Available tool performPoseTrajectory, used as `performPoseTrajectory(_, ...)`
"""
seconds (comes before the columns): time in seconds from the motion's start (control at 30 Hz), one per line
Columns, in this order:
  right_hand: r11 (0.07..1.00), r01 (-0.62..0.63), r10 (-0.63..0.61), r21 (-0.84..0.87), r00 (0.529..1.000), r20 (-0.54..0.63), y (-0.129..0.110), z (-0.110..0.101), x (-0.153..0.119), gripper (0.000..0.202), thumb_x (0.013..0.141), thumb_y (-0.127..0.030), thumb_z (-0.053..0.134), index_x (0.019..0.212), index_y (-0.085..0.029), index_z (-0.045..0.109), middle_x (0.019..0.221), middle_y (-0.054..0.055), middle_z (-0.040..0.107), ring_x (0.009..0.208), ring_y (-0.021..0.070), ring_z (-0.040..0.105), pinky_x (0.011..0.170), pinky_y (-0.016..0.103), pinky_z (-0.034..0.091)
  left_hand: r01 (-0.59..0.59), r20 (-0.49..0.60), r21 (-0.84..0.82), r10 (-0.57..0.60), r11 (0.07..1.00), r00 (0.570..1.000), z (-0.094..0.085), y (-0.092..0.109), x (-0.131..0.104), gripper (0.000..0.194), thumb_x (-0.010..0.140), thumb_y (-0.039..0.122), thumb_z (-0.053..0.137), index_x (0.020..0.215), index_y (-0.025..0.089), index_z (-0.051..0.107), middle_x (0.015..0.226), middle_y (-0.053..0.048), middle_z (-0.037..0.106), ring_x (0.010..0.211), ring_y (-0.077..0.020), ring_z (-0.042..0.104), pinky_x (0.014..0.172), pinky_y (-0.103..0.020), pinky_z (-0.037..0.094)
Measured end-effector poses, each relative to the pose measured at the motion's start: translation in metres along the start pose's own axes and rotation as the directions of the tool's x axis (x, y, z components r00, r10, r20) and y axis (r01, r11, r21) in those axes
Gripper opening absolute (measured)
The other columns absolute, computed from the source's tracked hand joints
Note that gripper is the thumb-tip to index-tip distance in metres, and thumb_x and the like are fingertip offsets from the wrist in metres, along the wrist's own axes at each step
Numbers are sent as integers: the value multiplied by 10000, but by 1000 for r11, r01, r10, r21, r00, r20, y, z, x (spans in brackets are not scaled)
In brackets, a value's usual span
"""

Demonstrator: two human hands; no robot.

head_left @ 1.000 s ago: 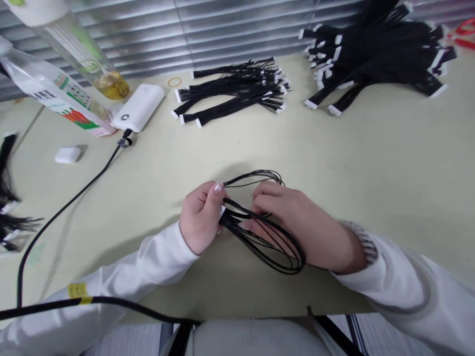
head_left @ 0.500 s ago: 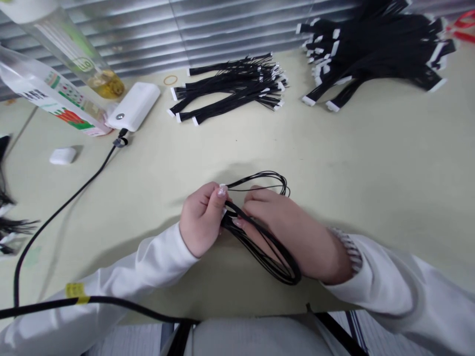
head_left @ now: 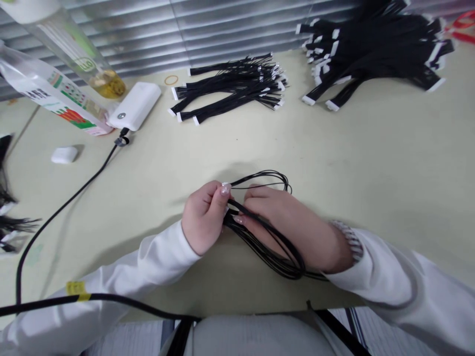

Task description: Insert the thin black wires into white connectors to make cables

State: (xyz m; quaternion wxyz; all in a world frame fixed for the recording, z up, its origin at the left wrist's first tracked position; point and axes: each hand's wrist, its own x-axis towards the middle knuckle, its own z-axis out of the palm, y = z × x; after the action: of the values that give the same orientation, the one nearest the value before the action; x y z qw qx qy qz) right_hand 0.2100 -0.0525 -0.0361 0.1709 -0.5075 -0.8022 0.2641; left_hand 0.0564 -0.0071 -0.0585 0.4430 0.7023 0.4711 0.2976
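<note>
A wire harness (head_left: 272,235) of thin black wires with a white connector is held between my hands above the table. My left hand (head_left: 204,215) is closed, thumb on top, pinching the connector end. From there, wires loop out to the right, one bundle above my right hand and a thicker one below across its wrist. My right hand (head_left: 284,217) is closed close beside the left, thumb and fingers at the wires near the connector. What exactly its fingertips grip is partly hidden behind the loops.
Black wire harnesses (head_left: 230,86) lie at the back centre, with a bigger pile (head_left: 382,49) at the back right by red-handled scissors (head_left: 463,27). On the left stand two bottles beside a white power bank (head_left: 135,106) with a black cable (head_left: 67,200). A small white case (head_left: 64,155) lies nearby.
Both hands have barely shifted. The lower wire loop has moved slightly, and some wire now shows further right beneath my right wrist.
</note>
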Motion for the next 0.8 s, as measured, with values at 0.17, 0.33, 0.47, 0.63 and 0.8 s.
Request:
performPoseTrajectory(0.17,998,-22,22,-58,1000,2,0,2,2,251,917,-237,370,790,-132,560,821,57,551,787,155,514,735,316,434,-5,-11,-8,5,1000,1000,1,0,1,404,887,454,377,619,170,484,460,42,382,424,-85,368,400,-204,307)
performPoseTrajectory(0.33,991,-21,16,-129,999,-35,-5,1,1,211,891,-216,393,775,-144,555,772,41,538,730,149,506,663,293,407,-38,-7,23,38,999,999,1,2,1,386,889,420,386,613,168,485,458,45,385,407,-77,361,388,-199,305)
performPoseTrajectory(0.47,954,-89,90,-286,996,-10,-10,-4,-4,169,841,-206,461,699,-162,542,728,36,551,628,142,502,536,274,335,-20,-9,11,20,1000,1000,2,2,2,403,884,444,390,610,167,495,438,46,384,378,-72,364,350,-191,296)
performPoseTrajectory(0.63,780,-218,128,-587,973,-192,-5,-25,-17,185,796,-187,514,612,-187,512,487,0,503,400,119,417,423,267,150,86,-20,-112,-89,990,996,3,1,2,450,849,550,394,617,174,482,396,62,368,279,-64,361,259,-177,274)
performPoseTrajectory(0.8,791,-389,-36,-472,741,-670,10,-59,-33,159,828,-248,522,869,-184,661,676,53,662,578,171,597,493,296,355,131,-23,-171,-137,977,990,2,-1,2,469,810,606,413,617,182,466,372,76,345,246,-64,363,224,-164,274)
